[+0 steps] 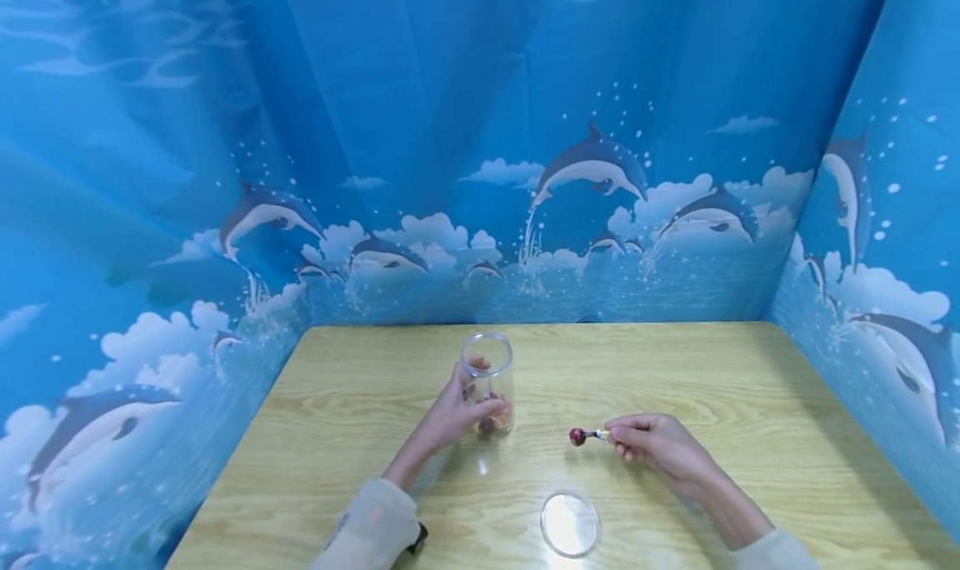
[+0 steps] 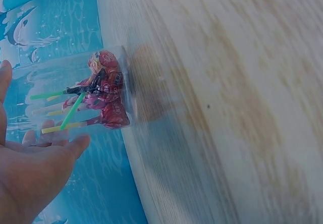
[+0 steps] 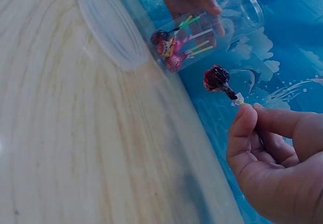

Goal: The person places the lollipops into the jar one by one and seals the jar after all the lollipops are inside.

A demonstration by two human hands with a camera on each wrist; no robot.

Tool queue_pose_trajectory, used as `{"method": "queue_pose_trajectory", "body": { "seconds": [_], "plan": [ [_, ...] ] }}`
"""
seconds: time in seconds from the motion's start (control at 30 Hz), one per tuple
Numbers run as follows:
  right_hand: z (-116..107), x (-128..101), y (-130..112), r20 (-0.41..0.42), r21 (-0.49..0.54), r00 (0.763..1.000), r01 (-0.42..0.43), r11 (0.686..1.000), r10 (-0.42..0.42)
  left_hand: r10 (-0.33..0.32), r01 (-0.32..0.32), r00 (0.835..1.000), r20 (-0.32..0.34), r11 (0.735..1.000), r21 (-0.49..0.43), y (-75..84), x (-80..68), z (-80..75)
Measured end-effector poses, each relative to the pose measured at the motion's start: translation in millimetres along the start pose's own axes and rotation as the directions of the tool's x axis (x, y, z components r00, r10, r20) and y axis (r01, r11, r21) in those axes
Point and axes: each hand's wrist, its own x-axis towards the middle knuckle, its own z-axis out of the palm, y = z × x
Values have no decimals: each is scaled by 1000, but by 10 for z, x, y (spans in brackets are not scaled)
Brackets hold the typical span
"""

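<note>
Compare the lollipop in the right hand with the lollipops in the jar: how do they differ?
The held lollipop is single, out in the open, pinched by its stick; the jar lollipops are several, bunched at the jar's bottom. Its wrapper looks darker; theirs are red and patterned. All are wrapped and on sticks.

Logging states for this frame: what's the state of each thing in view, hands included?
Jar: upright on the table, lid off, held by the left hand.
Lollipops in jar: wrapped, heads down at the bottom.
Lid: flat on the table, apart from the jar.
Loose lollipop: wrapped, pinched by its stick.
Left hand: grips the jar.
Right hand: pinches the stick.
</note>
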Motion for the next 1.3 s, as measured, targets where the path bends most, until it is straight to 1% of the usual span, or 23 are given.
{"method": "queue_pose_trajectory", "body": {
  "seconds": [0.07, 0.2, 0.33, 0.47, 0.67, 0.83, 1.07, 1.3],
  "plan": [
    [-18, -32, -32, -15, 38, 1000, -1, 999, 2, 7, -7, 1000, -1, 1000, 1, -5, 3, 4],
    [-43, -87, -123, -49, 94, 999, 10, 996, -6, -4, 4, 1000, -1, 1000, -5, -6, 1, 8],
    [-56, -132, -244, -80, 129, 996, 57, 990, -47, -13, 13, 1000, -3, 1000, -5, -1, -8, 6],
    [-56, -161, -369, -117, 151, 990, 94, 984, -77, -6, 6, 1000, -3, 1000, 8, 0, -10, 0],
    [-34, -161, -477, -158, 179, 978, 165, 970, -137, -11, 11, 1000, -6, 1000, 13, 6, -12, -3],
    [53, -131, -561, -197, 178, 967, 197, 964, -162, -7, 7, 1000, -8, 1000, 6, 8, -11, -2],
    [253, -7, -736, -220, 162, 965, 178, 971, -140, -7, 7, 1000, -8, 1000, 2, 0, -12, -7],
    [431, 150, -868, -206, 156, 964, 201, 967, -167, -10, 10, 1000, -8, 1000, -4, -11, 0, -4]
  ]
}}
